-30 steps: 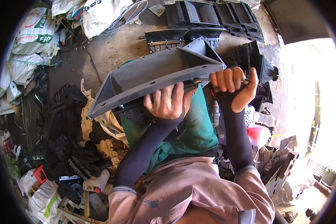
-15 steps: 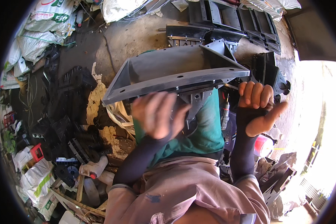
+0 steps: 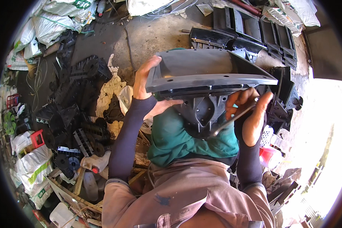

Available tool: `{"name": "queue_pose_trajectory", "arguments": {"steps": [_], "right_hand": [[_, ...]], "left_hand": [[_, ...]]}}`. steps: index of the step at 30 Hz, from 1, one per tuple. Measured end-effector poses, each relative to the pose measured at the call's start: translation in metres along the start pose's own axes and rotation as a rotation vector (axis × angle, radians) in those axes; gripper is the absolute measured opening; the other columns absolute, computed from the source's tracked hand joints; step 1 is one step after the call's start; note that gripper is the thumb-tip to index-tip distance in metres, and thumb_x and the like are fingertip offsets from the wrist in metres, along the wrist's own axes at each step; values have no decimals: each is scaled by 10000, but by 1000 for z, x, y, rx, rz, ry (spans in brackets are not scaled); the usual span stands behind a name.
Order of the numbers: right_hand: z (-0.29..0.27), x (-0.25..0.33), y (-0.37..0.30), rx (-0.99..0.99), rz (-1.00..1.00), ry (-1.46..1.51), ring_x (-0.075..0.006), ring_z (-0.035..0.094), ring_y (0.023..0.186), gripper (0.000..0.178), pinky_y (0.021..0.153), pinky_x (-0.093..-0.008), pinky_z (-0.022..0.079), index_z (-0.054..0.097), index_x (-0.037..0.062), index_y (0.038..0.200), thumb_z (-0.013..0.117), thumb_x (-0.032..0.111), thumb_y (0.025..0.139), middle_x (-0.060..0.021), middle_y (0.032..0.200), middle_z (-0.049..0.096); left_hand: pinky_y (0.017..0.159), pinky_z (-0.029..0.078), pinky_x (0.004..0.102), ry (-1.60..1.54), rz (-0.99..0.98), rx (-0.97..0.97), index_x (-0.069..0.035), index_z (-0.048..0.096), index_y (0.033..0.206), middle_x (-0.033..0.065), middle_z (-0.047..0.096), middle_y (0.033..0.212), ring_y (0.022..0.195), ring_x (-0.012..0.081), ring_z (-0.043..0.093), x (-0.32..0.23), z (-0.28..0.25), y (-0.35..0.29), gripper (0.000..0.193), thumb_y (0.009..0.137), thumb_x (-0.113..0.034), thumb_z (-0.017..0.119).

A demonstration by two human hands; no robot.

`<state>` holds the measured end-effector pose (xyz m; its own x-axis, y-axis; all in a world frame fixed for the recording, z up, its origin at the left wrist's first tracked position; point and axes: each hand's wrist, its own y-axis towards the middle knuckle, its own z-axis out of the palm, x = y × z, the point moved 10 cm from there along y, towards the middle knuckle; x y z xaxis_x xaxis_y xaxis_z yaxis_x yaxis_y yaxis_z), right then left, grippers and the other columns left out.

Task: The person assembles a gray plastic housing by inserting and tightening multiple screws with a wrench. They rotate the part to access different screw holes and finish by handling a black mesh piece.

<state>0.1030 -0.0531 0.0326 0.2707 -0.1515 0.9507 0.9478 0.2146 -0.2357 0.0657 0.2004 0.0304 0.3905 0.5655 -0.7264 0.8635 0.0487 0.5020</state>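
Note:
A grey-black trough-shaped part (image 3: 205, 64) with slanted ends and a holed rim lies across my green-trousered lap. A black bracket (image 3: 204, 110) with a diamond-shaped rib is fixed along its near side. My left hand (image 3: 143, 81) is wrapped round the trough's left end, fingers at the upper corner and thumb stretched toward the bracket. My right hand (image 3: 254, 119), close under the trough's right end, is closed on a thin metal rod-like tool (image 3: 233, 119). The tool slants down and left, its lower end near the bracket's right side; whether it touches is unclear.
Similar black troughs (image 3: 250, 28) lie in a row at the far right. Black plastic parts (image 3: 83, 72) are heaped on the left, near white sacks (image 3: 51, 24). Beside my right arm stands a red container (image 3: 269, 155). A wooden crate (image 3: 70, 193) holds bottles at lower left.
My left hand has moved from in front of the trough to grip its left end. My right hand has turned inward, and the rod-like tool now shows in it. The view has shifted.

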Motion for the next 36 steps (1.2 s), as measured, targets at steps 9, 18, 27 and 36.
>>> {"name": "queue_pose_trajectory", "arguments": {"steps": [9, 18, 27, 36], "right_hand": [[43, 6, -3, 180, -111, 493, -298, 584, 863, 451, 681, -396, 513, 485, 48, 914, 374, 461, 1058, -160, 856, 564], [63, -21, 5, 217, -117, 535, -297, 628, 991, 284, 859, -501, 540, 509, -22, 1188, 504, 221, 1039, -188, 1092, 619], [140, 46, -43, 336, -638, -662, -220, 657, 776, 190, 693, -338, 535, 650, -24, 1044, 666, 114, 915, -148, 908, 679], [69, -5, -4, 181, -64, 101, -287, 706, 852, 336, 785, -362, 551, 591, -82, 1084, 503, 240, 1048, -195, 918, 708]], "left_hand": [[1035, 402, 484, 78, 53, -123, -18, 438, 1343, 197, 541, 1323, 1245, 398, 516, -12, -16, -11, 1110, 445, -370, 988], [1013, 391, 472, 149, 44, -111, -53, 455, 1316, 181, 565, 1291, 1215, 373, 537, -27, -20, -4, 1082, 397, -274, 980], [990, 388, 469, 226, 100, -107, -58, 445, 1327, 167, 564, 1280, 1207, 354, 539, -31, -18, -2, 1021, 488, -350, 948], [1000, 388, 481, 177, 29, -100, -68, 443, 1329, 170, 560, 1286, 1209, 389, 529, -30, -21, -7, 1068, 426, -294, 967]]}}
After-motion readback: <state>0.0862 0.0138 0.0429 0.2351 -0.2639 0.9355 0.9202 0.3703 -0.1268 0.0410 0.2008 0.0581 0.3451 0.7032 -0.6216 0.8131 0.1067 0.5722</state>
